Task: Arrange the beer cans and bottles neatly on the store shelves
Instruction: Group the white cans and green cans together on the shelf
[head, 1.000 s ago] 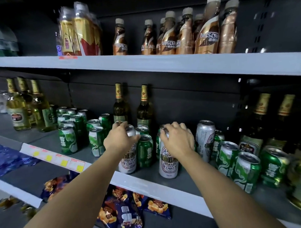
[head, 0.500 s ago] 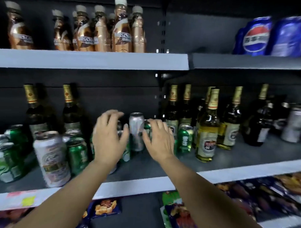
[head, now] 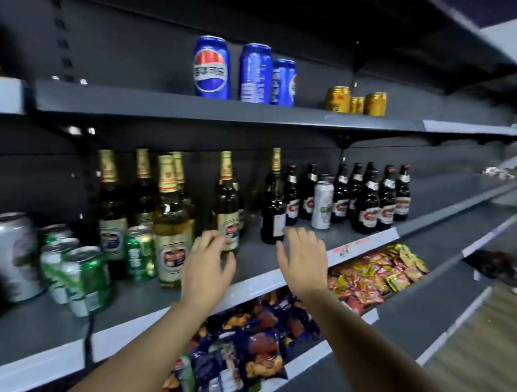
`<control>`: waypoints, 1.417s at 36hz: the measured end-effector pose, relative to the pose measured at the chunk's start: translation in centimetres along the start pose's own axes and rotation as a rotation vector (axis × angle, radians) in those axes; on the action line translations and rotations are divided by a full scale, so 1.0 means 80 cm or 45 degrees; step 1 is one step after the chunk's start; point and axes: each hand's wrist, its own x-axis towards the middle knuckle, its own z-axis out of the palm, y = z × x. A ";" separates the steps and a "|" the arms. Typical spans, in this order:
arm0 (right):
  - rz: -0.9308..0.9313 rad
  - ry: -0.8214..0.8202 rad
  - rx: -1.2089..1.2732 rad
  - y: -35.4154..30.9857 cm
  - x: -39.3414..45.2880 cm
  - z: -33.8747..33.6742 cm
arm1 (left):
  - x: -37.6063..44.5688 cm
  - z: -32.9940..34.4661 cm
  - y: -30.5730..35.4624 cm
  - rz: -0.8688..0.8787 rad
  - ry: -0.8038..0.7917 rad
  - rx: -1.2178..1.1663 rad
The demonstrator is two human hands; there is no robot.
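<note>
Both hands are reaching over the front edge of the middle shelf (head: 277, 280), holding nothing. The left hand (head: 206, 270), fingers spread, is hovering just before a gold-necked beer bottle (head: 228, 212); the right hand (head: 303, 260), fingers loosely apart, is nearing a dark beer bottle (head: 274, 208). To do this well, each hand should be wrapping a bottle low on its body and sliding it upright into line. Left of those bottles, green beer cans (head: 78, 273) are crowding unevenly; behind and right, a white can (head: 322, 205) is standing among dark bottles.
</note>
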 end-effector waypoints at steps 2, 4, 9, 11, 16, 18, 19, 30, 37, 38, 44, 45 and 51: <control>-0.005 -0.040 -0.070 0.050 -0.001 -0.002 | 0.007 0.040 0.035 -0.015 -0.040 -0.037; 0.009 -0.067 -0.107 0.096 -0.002 -0.002 | 0.013 0.077 0.064 -0.003 -0.103 -0.060; 0.128 -0.157 -0.161 0.181 -0.003 0.003 | 0.031 0.149 0.121 0.011 -0.241 -0.076; 0.158 -0.241 -0.145 0.205 0.001 0.005 | 0.038 0.172 0.136 0.003 -0.272 -0.068; 0.181 -0.271 -0.134 0.254 0.013 0.028 | 0.061 0.227 0.149 -0.070 -0.350 -0.071; 0.189 -0.279 -0.136 0.269 0.021 0.040 | 0.073 0.248 0.149 -0.086 -0.370 -0.065; 0.173 -0.297 -0.138 0.275 0.027 0.046 | 0.080 0.258 0.149 -0.089 -0.375 -0.063; 0.155 -0.135 -0.026 0.325 0.173 0.126 | 0.203 0.348 0.133 -0.101 -0.345 -0.045; 0.132 -0.157 -0.157 0.359 0.280 0.140 | 0.280 0.390 0.140 -0.089 -0.311 -0.043; 0.132 -0.188 -0.186 0.365 0.293 0.141 | 0.288 0.395 0.143 -0.095 -0.316 -0.041; 0.146 -0.517 -0.360 0.402 0.364 0.153 | 0.337 0.426 0.168 -0.091 -0.300 0.030; 0.147 -0.573 -0.372 0.408 0.374 0.154 | 0.344 0.429 0.173 -0.099 -0.294 0.051; 0.090 -0.885 -0.272 0.436 0.420 0.181 | 0.377 0.456 0.197 -0.141 -0.367 0.217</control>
